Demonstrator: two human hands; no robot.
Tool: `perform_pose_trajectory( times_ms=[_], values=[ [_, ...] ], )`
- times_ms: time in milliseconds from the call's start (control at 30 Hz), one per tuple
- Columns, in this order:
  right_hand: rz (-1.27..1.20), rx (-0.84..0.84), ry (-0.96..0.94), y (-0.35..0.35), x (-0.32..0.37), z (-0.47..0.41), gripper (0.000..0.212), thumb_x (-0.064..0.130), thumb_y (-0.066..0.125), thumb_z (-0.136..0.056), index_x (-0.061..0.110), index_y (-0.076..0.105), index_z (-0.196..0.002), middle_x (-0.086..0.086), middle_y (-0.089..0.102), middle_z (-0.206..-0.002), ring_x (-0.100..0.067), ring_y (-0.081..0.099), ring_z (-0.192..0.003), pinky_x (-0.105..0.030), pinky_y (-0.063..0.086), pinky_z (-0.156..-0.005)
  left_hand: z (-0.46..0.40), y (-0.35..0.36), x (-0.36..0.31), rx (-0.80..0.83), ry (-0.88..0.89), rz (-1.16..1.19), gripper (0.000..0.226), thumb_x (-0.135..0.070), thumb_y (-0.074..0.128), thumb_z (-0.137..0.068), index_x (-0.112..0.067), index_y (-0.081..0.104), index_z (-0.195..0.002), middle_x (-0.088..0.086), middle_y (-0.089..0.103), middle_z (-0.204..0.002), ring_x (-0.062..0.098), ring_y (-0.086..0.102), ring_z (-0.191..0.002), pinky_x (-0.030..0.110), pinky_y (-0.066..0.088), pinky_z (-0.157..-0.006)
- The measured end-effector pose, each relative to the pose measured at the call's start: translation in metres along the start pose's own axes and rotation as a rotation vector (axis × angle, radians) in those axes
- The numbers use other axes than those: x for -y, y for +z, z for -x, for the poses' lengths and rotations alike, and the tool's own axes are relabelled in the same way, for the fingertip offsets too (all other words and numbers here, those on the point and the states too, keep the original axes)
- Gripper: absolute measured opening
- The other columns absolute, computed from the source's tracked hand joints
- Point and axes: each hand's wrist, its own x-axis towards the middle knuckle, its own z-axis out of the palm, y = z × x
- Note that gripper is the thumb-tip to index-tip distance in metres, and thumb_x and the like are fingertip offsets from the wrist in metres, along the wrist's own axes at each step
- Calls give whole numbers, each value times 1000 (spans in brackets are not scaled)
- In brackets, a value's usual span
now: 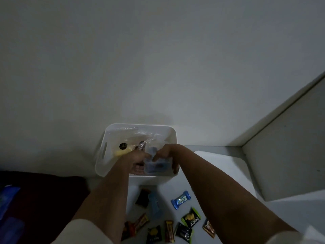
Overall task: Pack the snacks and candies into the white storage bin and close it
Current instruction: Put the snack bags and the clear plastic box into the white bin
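Observation:
The white storage bin [102, 155] stands open against the wall on a white surface. Clear plastic bags with yellowish snacks [124, 143] fill its far half. Both my hands are inside the bin's near half, holding a clear pack of blue-wrapped items [157, 167]. My left hand [139, 160] grips its left side and my right hand [167, 152] presses on its top and right edge. Several wrapped candies lie loose in front of the bin, among them a blue one [180, 199], a green-edged black one [191, 217] and a brown one [142, 197].
A flat white lid-like panel [228, 166] lies to the right of the bin. A white ledge or cabinet side [284, 155] rises on the right. A dark red cloth [44, 199] with blue packs [7, 199] lies at the lower left. The scene is dim.

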Motion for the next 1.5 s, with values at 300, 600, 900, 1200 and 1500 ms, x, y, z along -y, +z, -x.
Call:
perform_pose_trajectory(
  times_ms=[300, 600, 900, 1200, 1500],
  values=[
    [228, -300, -224, 33, -13, -32, 133, 36, 94, -65, 19, -1, -157, -18, 37, -153, -41, 41, -139, -51, 48, -105, -22, 0, 17, 9, 148, -59, 22, -4, 71, -89, -14, 68, -108, 12, 74, -103, 26, 71, -91, 37, 62, -68],
    [298, -396, -319, 42, -23, -39, 136, 50, 91, -64, 27, -2, -160, -23, 14, -161, -46, 21, -147, -56, 32, -116, -28, 0, 21, -20, 216, -130, 27, -1, 72, -86, -13, 72, -110, 12, 73, -111, 29, 68, -101, 42, 61, -75],
    [307, -289, -323, 41, -30, -51, 151, 42, 94, -60, 29, -22, -157, -20, 3, -165, -45, 2, -153, -58, 17, -122, -58, -2, 34, -39, 182, -128, 45, -4, 78, -79, -14, 65, -121, 10, 70, -116, 31, 66, -106, 50, 60, -88],
    [303, -292, -354, 38, -35, -58, 140, 41, 90, -69, 41, -21, -155, -20, 1, -166, -49, 11, -150, -61, 24, -118, -49, 0, 25, -62, 142, -109, 37, -8, 74, -86, -16, 62, -121, 8, 68, -115, 27, 64, -105, 41, 57, -84],
    [627, -578, -494, 45, -40, -17, 67, 36, 79, -83, 14, 49, -139, -14, 50, -134, -30, 60, -116, -40, 54, -96, 2, 19, 25, -440, 512, -409, 29, -16, 62, -92, -13, 62, -120, 11, 67, -111, 33, 64, -103, 30, 45, -76]
  ],
)
